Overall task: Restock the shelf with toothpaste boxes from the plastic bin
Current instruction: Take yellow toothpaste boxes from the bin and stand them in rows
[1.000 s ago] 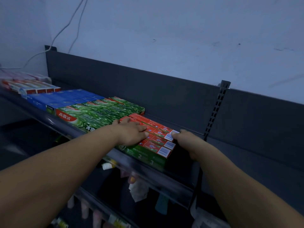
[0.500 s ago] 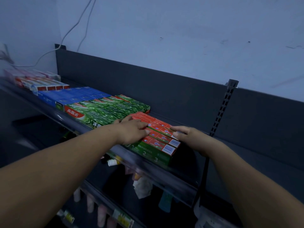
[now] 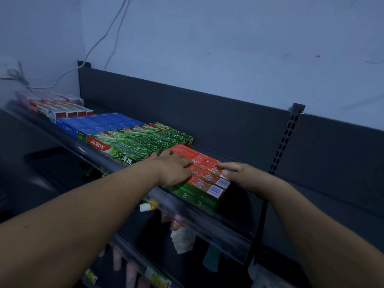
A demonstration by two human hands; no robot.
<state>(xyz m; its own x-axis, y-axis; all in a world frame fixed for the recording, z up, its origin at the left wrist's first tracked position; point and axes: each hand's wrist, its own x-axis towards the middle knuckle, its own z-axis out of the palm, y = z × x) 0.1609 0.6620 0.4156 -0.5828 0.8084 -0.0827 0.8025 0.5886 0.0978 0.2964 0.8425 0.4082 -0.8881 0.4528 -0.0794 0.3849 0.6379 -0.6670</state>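
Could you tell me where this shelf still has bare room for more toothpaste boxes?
Bare shelf lies right of the red boxes, up to the slotted upright, plus a narrow strip behind them against the back panel. Leftward is crowded: green boxes and blue boxes sit packed together.

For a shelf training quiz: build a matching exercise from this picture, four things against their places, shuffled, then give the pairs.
Column one
1. blue boxes
2. green boxes
3. red-topped boxes
4. right hand

Column two
A. partly under the left hand
B. at the right end of the red-topped boxes
C. just left of the green boxes
D. between the blue boxes and the red-topped boxes

Pairs: 1-C, 2-D, 3-A, 4-B
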